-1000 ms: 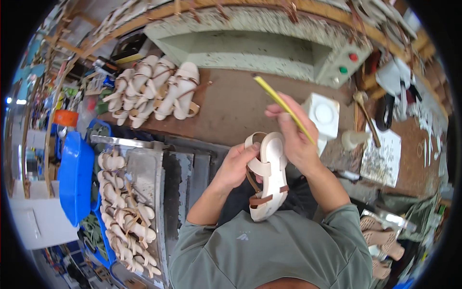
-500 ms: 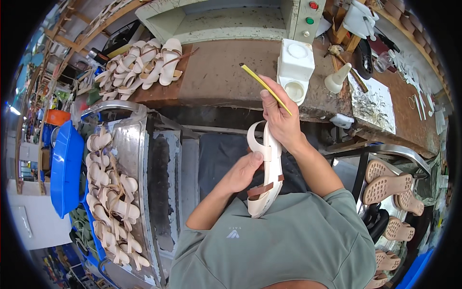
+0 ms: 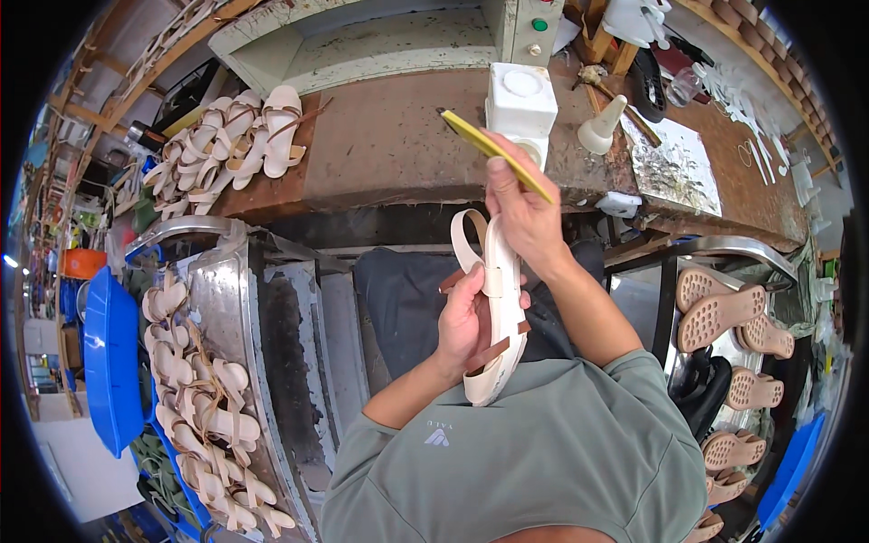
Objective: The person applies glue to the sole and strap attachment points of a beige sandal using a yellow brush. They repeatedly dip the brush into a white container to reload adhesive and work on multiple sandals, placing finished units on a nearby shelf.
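Observation:
A cream sandal [image 3: 495,282] with brown straps is held on edge in front of my chest, its toe end toward me. My left hand [image 3: 462,321] is closed round its middle, thumb on the near side and fingertips showing past the far side. My right hand [image 3: 529,226] grips a flat yellow stick with a dark tip [image 3: 489,145] between thumb and fingers. The tip points up and left, away from the sandal. The lower part of my right hand rests against the sandal's far end.
Ahead stands a brown worktable [image 3: 389,136] with a sandal pile [image 3: 231,136], a white container [image 3: 520,95] and a pale cone-shaped bottle [image 3: 602,125]. A metal rack [image 3: 222,290] on the left holds several cream sandals [image 3: 213,407]. Several tan soles [image 3: 724,317] lie on the right rack.
My left hand has moved from resting its thumb on the sandal to wrapping round its middle. The yellow stick has turned to show more of its flat side. The view has shifted slightly right.

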Available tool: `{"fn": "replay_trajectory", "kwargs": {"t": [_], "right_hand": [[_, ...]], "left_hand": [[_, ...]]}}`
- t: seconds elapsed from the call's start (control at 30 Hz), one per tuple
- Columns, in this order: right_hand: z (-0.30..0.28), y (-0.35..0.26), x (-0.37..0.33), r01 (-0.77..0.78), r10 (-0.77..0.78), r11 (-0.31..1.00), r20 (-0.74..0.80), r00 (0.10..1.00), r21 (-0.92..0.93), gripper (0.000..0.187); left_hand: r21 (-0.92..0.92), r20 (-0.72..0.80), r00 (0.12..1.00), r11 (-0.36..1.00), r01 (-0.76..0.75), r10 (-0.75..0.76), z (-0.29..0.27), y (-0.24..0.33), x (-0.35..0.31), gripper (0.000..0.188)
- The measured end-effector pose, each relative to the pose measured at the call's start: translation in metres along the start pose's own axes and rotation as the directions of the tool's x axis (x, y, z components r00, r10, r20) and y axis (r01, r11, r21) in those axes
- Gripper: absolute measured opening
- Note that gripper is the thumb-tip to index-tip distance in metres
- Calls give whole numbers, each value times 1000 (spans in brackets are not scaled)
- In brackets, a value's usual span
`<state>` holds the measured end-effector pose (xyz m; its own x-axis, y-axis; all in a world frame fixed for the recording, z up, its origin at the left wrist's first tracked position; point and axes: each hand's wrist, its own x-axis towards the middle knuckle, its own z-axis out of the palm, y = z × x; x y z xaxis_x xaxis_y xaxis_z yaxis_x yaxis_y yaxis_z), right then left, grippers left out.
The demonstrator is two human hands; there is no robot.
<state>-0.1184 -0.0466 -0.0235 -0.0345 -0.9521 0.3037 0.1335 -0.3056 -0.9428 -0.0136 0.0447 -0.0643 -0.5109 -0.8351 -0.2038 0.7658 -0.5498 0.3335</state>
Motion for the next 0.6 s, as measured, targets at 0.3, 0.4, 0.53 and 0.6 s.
{"fn": "replay_trajectory", "kwargs": {"t": [0.3, 0.4, 0.53, 0.6], "right_hand": [[-59, -28, -11, 4, -36, 934, 82, 996, 356, 20], [-55, -37, -9, 91, -131, 962, 142, 981, 258, 16], [-58, -37, -4, 166, -189, 974, 153, 970, 156, 17], [-63, -39, -2, 244, -247, 969, 160, 956, 34, 17]], "left_hand": [[106, -12, 965, 960, -260, 262, 30, 42, 28, 46], [61, -97, 970, 974, -217, 222, 58, 45, 29, 44], [130, -110, 947, 949, -288, 302, 71, 41, 28, 42], [149, -98, 949, 947, -285, 301, 70, 40, 28, 45]]}}
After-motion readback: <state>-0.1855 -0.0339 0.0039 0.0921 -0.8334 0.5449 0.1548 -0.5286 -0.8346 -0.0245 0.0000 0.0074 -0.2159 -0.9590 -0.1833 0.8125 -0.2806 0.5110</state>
